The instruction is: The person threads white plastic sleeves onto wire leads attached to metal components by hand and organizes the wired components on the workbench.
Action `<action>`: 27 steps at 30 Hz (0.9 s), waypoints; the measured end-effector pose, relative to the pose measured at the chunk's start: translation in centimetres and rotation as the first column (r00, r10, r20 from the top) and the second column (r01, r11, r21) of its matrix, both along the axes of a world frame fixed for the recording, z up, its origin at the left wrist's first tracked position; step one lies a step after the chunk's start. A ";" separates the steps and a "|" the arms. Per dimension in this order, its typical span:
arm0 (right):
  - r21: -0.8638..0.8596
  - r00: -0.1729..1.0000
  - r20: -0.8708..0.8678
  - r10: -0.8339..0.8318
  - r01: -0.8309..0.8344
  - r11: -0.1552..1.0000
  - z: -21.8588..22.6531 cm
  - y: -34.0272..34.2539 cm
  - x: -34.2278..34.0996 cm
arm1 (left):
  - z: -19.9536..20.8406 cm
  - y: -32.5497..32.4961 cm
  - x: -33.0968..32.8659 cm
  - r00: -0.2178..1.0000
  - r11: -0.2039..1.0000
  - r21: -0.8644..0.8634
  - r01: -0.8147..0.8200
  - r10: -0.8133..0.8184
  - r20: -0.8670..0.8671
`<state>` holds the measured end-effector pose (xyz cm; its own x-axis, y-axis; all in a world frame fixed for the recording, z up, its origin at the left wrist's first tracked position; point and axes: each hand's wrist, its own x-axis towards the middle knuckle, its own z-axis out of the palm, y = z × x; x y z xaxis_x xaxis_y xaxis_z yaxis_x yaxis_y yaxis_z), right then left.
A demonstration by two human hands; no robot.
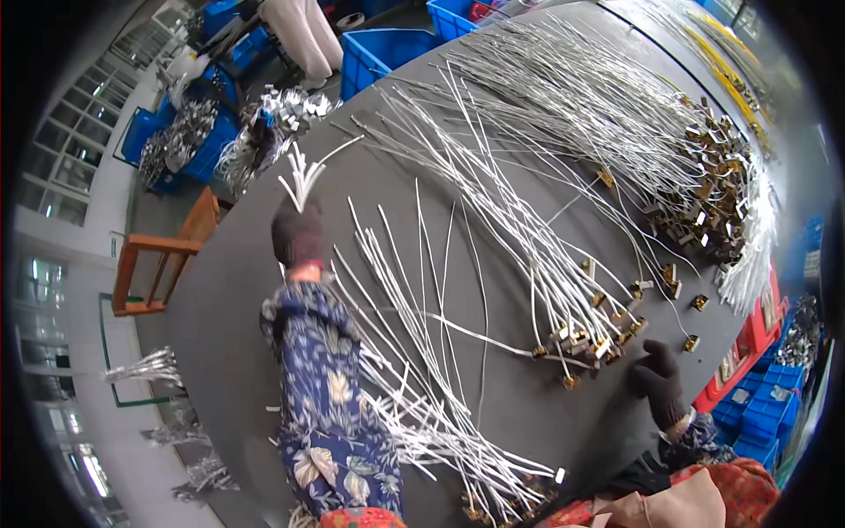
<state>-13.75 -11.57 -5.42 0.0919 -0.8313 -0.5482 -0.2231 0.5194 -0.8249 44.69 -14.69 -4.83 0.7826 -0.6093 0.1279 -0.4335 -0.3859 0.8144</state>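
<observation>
My left hand (297, 236), in a dark knit glove, is closed around a bundle of white wires (302, 180). Their loose ends fan out beyond the fist; the rest of that bundle is hidden by hand and sleeve. At the right, my right hand (658, 383), also gloved, hovers or rests near the table with fingers partly bent, thumb apart and nothing visible in it. Just beyond it lies a cluster of brass-coloured connectors (603, 343), joined to long white wires (493, 207) that stretch toward the upper left.
The dark grey table (238, 352) carries a large heap of wires with connectors (713, 185) at the far right. More white wires (431, 431) lie nearest me. A wooden chair (145, 264) stands left; blue crates (383, 55) stand behind. A red bin (744, 339) adjoins the right edge.
</observation>
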 end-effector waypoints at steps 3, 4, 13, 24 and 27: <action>-0.060 0.999 -0.024 0.040 -0.041 0.997 -1.7 -0.7 -2.1 | -3.6 -5.4 5.1 0.998 0.969 0.245 -0.039 0.028 0.050; -0.060 0.999 -0.027 0.026 -0.027 0.998 -2.0 -1.1 -2.5 | -5.1 -7.0 6.1 0.997 0.950 0.310 -0.046 0.024 0.076; 0.086 0.982 -0.185 0.039 -0.024 0.996 -0.4 -2.6 -1.7 | -14.8 -13.9 10.3 0.982 0.826 0.557 -0.091 -0.018 0.188; 0.024 0.997 0.060 0.051 -0.053 0.998 -2.4 -1.7 -3.8 | -5.2 -5.2 6.1 0.928 0.953 0.208 -0.221 0.271 -0.255; -0.048 0.997 0.065 0.045 -0.042 0.998 -2.6 -1.4 -4.0 | -4.3 -5.5 6.3 0.852 0.886 0.197 -0.420 0.460 -0.251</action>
